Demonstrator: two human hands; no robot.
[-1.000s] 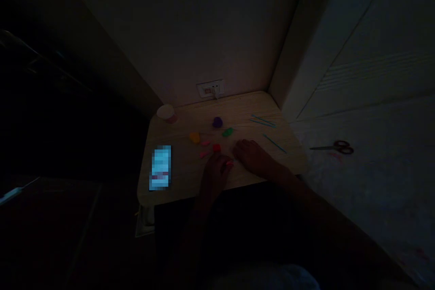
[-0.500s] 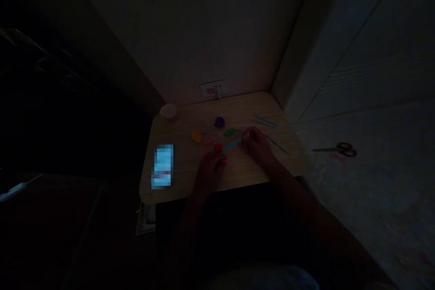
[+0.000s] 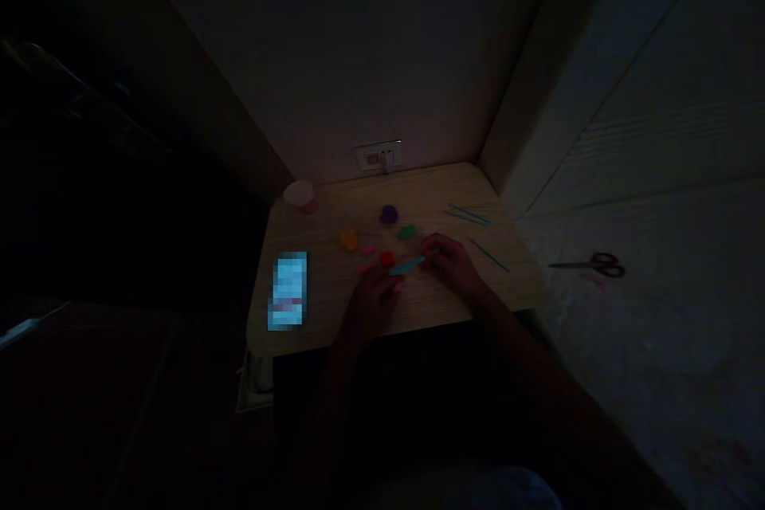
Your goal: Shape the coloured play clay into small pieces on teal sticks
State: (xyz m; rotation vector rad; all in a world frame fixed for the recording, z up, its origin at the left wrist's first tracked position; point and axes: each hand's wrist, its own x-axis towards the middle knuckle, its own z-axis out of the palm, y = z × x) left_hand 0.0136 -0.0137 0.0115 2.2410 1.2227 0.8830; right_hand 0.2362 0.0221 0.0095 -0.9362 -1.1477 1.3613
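While a flat blue tool (image 3: 407,265) is clamped in the grip of the right hand (image 3: 449,261), beside the red block (image 3: 387,259) on the worktop (image 3: 326,299), a pink piece (image 3: 398,286) is seen at the left hand (image 3: 366,300), whose grip cannot be made out

A phone (image 3: 288,291) glows; the wall socket (image 3: 378,154) seems plugged

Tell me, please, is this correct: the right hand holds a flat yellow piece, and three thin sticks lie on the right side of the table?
Not quite: the flat piece held in the right hand is light blue, as the head view shows. The three thin sticks do lie on the right side of the table.
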